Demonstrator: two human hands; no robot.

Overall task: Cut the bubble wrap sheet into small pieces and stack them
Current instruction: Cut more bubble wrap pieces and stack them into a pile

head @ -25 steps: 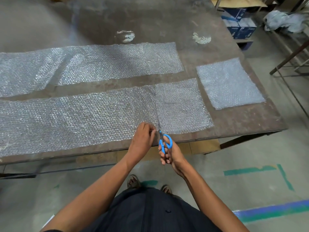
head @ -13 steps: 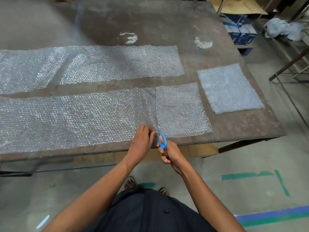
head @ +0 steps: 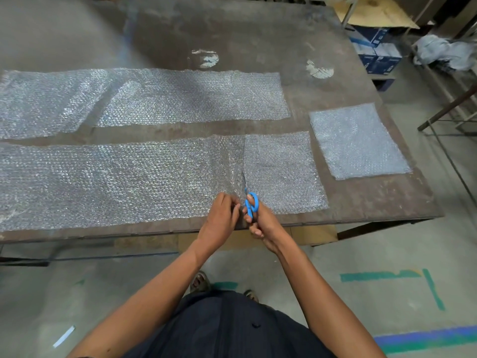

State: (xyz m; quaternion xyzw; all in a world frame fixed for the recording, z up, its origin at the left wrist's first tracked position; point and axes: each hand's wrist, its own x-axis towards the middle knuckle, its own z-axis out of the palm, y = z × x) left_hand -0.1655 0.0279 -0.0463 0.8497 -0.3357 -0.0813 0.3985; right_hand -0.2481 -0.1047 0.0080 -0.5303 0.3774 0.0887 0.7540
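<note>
The near bubble wrap strip (head: pixel 108 182) lies flat along the front edge of the desk (head: pixel 258 29), running from the left border of the view to a squarish end section (head: pixel 284 174) at its right. A cut line runs up from the front edge between the long part and that end section; how far it reaches cannot be told. Your left hand (head: pixel 222 215) has its fingers curled down on the strip's front edge, pinching it just left of the cut. Your right hand (head: pixel 260 226) grips the blue-handled scissors (head: pixel 251 204), fingers through the loops, with the blades pointing away from you into the wrap. Whether the blades are parted cannot be told; they are largely lost against the material. The two hands are just beside each other at the desk's front edge.

A second long strip (head: pixel 154 99) lies parallel behind the first, apart from it, with a fold showing near its left half. A separate square piece (head: pixel 358 140) rests flat near the desk's right edge, just beside the end section but not touching it.

The desk top is dark and worn, with two pale patches (head: pixel 320 69) toward the back. Blue boxes (head: pixel 376 52) and a grey cloth bundle (head: pixel 444 51) sit beyond the right rear corner. Green and blue tape marks (head: pixel 382 276) show on the floor.
</note>
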